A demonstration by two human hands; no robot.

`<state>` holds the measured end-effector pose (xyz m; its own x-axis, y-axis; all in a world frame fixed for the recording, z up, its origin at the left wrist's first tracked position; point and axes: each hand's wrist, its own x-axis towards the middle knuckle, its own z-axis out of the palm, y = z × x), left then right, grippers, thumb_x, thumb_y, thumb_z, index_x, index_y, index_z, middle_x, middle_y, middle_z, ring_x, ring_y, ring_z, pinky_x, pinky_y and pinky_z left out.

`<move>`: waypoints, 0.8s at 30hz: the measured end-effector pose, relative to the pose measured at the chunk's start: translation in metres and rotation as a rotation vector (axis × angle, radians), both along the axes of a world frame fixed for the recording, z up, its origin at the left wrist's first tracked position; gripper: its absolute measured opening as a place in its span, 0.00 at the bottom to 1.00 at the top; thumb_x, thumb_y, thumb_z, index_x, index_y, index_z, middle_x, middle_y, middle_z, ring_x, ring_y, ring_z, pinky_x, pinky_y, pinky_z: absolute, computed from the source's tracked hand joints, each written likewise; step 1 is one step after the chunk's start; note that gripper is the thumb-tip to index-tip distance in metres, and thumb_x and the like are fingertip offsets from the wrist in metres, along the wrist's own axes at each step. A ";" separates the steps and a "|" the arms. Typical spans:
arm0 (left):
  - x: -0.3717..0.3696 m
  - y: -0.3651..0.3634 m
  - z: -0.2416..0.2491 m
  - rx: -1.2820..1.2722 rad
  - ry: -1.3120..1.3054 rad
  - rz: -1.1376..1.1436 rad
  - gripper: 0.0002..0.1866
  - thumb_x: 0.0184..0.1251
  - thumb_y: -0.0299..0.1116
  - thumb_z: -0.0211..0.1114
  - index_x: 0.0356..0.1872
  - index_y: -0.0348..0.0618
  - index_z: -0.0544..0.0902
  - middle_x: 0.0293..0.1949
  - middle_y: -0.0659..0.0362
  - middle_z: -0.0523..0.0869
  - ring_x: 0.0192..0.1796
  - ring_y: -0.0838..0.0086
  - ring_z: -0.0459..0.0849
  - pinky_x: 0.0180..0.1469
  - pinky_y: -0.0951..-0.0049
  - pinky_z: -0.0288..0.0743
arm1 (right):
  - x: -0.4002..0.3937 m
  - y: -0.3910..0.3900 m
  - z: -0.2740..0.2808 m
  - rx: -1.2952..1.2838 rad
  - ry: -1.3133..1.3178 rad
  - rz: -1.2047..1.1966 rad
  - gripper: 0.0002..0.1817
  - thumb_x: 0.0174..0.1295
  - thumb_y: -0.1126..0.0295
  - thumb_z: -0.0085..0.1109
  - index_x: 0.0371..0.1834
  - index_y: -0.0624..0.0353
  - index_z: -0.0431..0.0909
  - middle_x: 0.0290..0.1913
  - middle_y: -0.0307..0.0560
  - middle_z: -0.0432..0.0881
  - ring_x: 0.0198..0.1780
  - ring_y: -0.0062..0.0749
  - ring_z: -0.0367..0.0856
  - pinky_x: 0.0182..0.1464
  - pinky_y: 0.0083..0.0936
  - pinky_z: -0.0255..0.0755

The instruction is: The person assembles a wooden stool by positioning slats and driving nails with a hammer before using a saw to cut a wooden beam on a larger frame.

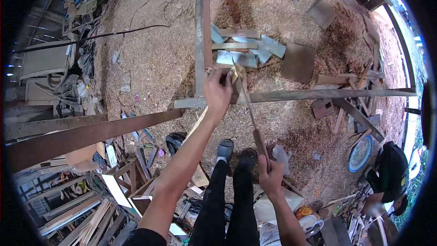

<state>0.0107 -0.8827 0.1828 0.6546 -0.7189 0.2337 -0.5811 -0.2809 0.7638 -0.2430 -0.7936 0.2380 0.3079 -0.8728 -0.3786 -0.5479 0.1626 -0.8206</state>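
My right hand [271, 174] is closed around the wooden handle of a long, narrow-bladed knife [249, 105]. Its blade points away from me, and the tip reaches past my left hand. Near the wooden beam, my left hand [217, 92] grips a short piece of wood [239, 82] with a pale, freshly cut top. The blade lies across this piece in the view, just right of my left fingers. Under them a horizontal wooden beam [291, 96] meets a long upright-running beam [203, 32].
Sawdust and shavings [150, 59] cover the ground. Silvery offcuts [236, 58] and a brown board [298, 62] lie beyond the beam. A wide plank [91, 140] juts in from the left, scrap wood [98, 218] piles lower left. Another person [390, 173] is at lower right, beside an oval plate [361, 153].
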 end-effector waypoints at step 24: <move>0.007 -0.012 -0.017 0.114 -0.221 0.047 0.09 0.60 0.37 0.63 0.31 0.43 0.79 0.37 0.58 0.81 0.49 0.58 0.74 0.70 0.45 0.42 | 0.073 0.021 -0.018 -0.179 -0.018 -0.121 0.21 0.66 0.67 0.54 0.13 0.63 0.70 0.09 0.49 0.63 0.10 0.31 0.63 0.18 0.32 0.56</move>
<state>0.0180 -0.8951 0.1663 0.6301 -0.7187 0.2941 -0.7148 -0.3888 0.5813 -0.1698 -0.7727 0.2200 0.2024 -0.9565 -0.2099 -0.5180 0.0773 -0.8519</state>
